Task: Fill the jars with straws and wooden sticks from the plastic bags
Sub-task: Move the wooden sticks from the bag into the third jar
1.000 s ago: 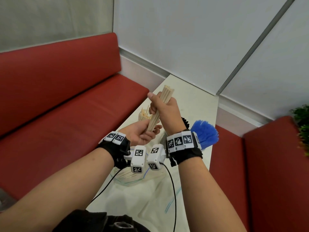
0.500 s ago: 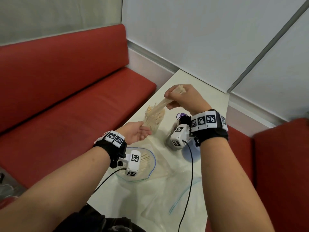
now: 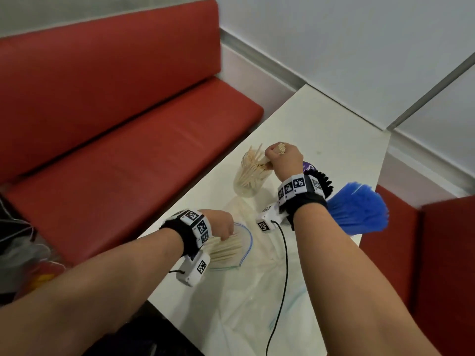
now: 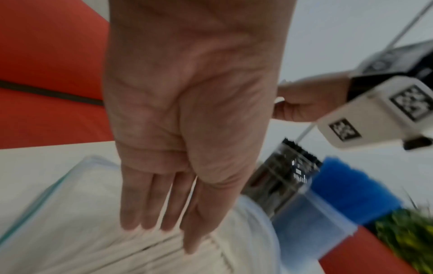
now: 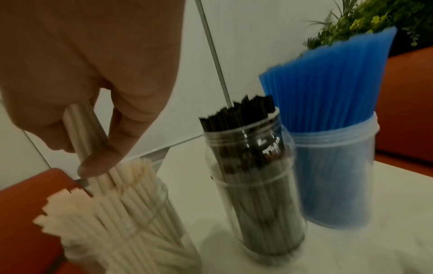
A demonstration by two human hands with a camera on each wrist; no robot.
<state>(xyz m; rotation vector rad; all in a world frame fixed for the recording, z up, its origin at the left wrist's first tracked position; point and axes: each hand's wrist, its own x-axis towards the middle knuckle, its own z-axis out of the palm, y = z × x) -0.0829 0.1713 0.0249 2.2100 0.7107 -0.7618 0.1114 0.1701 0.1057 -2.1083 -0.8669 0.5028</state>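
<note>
Right hand (image 3: 282,160) clamps wooden sticks (image 5: 82,126), long axis steeply tilted, tips inside jar (image 3: 248,181) directly below. Left hand (image 3: 221,223), fingers (image 4: 150,204) straight, reaches bagged sticks (image 3: 228,249).

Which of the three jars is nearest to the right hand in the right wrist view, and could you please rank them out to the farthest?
From the right hand:
1. Jar of wooden sticks, directly under the fingers.
2. Jar of black straws, in the middle.
3. Jar of blue straws, at the far right.

Red bench (image 3: 128,119), white table (image 3: 321,129), grey wall (image 3: 334,47), seemingly leafy plant (image 5: 365,20)
</note>
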